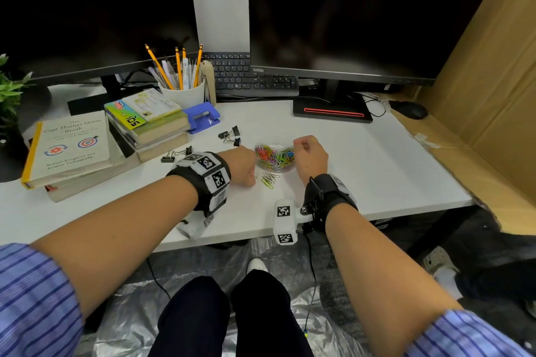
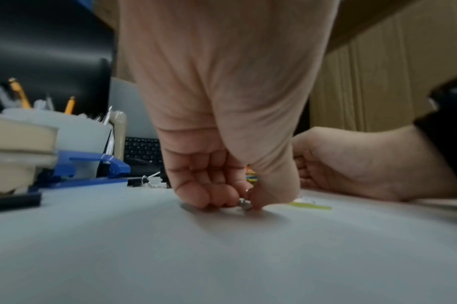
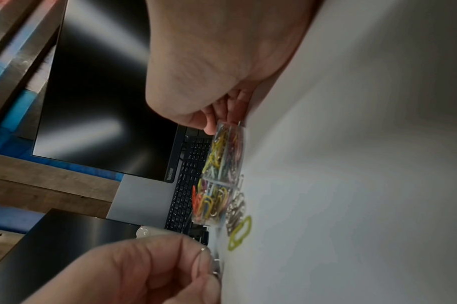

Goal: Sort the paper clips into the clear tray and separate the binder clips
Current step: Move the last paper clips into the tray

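A clear tray (image 1: 275, 166) heaped with coloured paper clips (image 1: 275, 155) sits mid-desk, also in the right wrist view as the tray (image 3: 218, 168). Just in front lies a small pile of loose clips (image 1: 269, 178), one yellow-green (image 3: 239, 234). My left hand (image 1: 253, 180) is curled knuckles-down on the desk and pinches a silver paper clip (image 2: 244, 203) between thumb and fingertips. My right hand (image 1: 297, 148) stands on its edge beside the tray, its curled fingers (image 3: 214, 121) against the tray's right rim. Black binder clips lie behind, one group (image 1: 230, 135) near the hole punch, another (image 1: 177, 153) by the books.
Stacked books (image 1: 87, 151) and a blue hole punch (image 1: 203, 117) crowd the left. A white cup of pencils (image 1: 182, 90), a keyboard (image 1: 249, 78) and two monitors stand at the back. A mouse (image 1: 410, 109) and a cardboard wall (image 1: 487, 81) are on the right.
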A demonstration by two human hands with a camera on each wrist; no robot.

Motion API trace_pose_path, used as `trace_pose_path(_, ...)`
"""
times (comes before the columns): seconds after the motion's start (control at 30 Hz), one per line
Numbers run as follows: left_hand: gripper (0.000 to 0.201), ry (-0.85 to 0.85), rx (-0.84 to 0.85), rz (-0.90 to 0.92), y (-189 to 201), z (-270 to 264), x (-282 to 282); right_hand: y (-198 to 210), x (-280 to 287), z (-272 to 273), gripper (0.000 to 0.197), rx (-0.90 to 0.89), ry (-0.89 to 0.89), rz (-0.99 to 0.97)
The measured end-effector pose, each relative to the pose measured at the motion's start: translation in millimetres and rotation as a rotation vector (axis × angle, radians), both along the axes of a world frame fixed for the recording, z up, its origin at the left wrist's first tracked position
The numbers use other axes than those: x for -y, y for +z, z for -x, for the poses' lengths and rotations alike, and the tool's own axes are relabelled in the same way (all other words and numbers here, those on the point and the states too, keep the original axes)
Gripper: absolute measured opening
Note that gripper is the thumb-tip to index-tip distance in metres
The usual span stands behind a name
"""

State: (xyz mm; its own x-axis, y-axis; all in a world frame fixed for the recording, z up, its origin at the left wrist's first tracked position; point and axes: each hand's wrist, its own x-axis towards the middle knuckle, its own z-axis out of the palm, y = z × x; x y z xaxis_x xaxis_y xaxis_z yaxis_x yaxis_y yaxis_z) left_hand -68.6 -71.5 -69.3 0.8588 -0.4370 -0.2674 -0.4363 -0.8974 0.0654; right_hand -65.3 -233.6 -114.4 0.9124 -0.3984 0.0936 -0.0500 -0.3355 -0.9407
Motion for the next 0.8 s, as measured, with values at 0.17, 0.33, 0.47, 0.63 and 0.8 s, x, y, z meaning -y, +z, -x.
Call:
trace_pose_path(0.17,0.008,-0.041,-0.022,-0.027,5.2,0.7,-0.9,0.2,0.3,-0.5,0.024,-0.004,-0.002,0.0)
trace_pose_path(0.33,0.013,0.064,0.055,0.344,26.0,-7.1,10.2,-1.0,0.7,-2.5,0.026,-0.022,-0.011,-0.032)
trace_pose_path(0.47,0.011,0.09,0.136,0.381,32.6,-17.3,36.2,0.0,0.6,-3.2,0.027,-0.012,-0.019,-0.025)
trace_pose_path(0.63,0.026,0.04,0.16,0.348,23.0,-25.4,37.8,-1.5,0.6,-4.1,0.027,-0.009,-0.026,-0.039)
trace_pose_path(0.8,0.015,-0.192,0.055,0.197,21.9,-4.4,21.9,-2.2,1.6,-5.4,0.026,-0.009,-0.017,-0.034)
